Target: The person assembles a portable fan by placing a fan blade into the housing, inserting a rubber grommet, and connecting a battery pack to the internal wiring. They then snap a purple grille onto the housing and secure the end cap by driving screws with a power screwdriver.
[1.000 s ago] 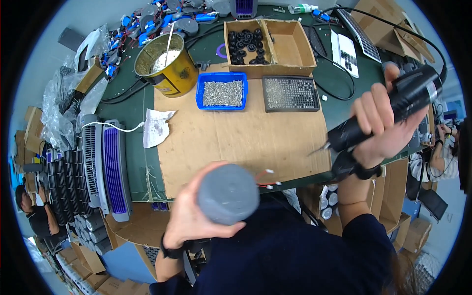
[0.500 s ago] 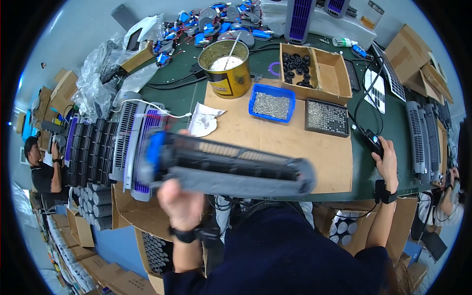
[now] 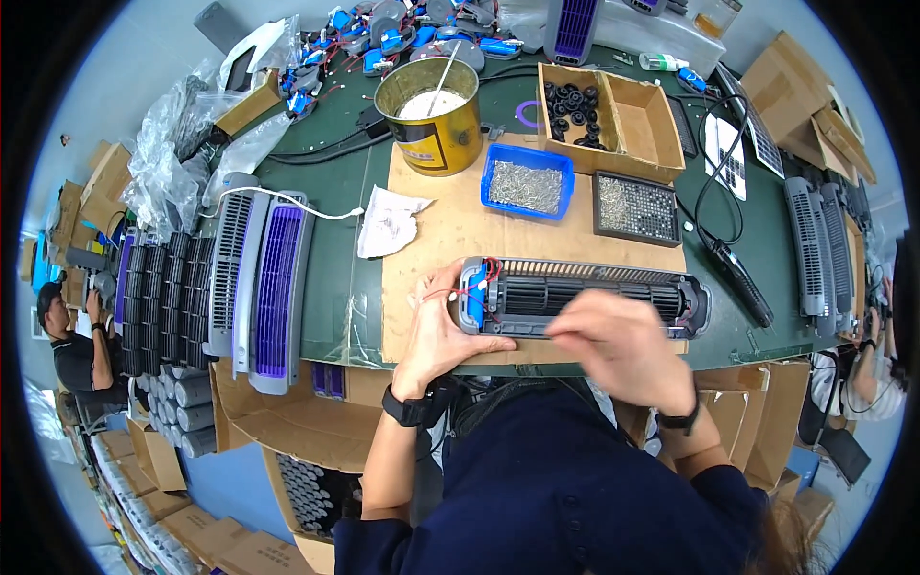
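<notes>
A grey tower fan housing [image 3: 589,329] lies lengthwise on the cardboard sheet, its open side up. Inside runs a black ribbed fan roller [image 3: 537,294]. At its left end sits a blue part [image 3: 475,295] with red wires. My left hand [image 3: 439,331] grips that left end, thumb along the near edge and fingers behind. Over the near side of the housing hovers my right hand [image 3: 618,345], slightly blurred, fingers curled together in a pinch; whatever is between them cannot be made out. A black electric screwdriver [image 3: 743,286] on a cable lies on the green table to the right.
Beyond the housing are a blue tray [image 3: 525,208] of screws, a black tray [image 3: 637,236] of small metal parts, a cardboard box [image 3: 661,144] holding black parts, and a yellow can [image 3: 443,144]. Purple-grey fan covers [image 3: 278,287] stand left. A co-worker [image 3: 77,335] is at far left.
The fan housing has come down from my raised left hand onto the cardboard. My right hand has let go of the screwdriver and moved left over the housing.
</notes>
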A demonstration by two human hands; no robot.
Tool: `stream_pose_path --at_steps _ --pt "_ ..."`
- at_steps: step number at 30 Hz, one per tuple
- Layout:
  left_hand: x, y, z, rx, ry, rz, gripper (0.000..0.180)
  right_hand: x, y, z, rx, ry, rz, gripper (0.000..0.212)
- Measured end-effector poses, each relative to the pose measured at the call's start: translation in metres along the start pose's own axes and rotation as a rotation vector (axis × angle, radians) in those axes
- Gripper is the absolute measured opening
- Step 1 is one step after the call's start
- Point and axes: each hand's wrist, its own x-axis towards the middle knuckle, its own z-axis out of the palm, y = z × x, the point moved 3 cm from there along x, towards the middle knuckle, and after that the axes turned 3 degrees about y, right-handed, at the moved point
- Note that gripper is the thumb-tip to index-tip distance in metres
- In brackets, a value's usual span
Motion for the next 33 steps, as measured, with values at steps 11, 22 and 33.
stream_pose_path --at_steps 11,22,33 --pt "0.001 0.004 -0.004 -0.067 0.040 0.053 0.092 0.052 0.024 0.066 0.073 0.023 0.033 0.012" --pt "0.035 0.036 -0.043 0.230 -0.323 0.657 0.052 0.016 0.039 0.038 0.300 0.069 0.219 0.005" --pt "0.071 0.047 -0.032 0.276 -0.621 0.669 0.050 0.018 0.042 0.035 0.317 0.043 0.202 0.007"
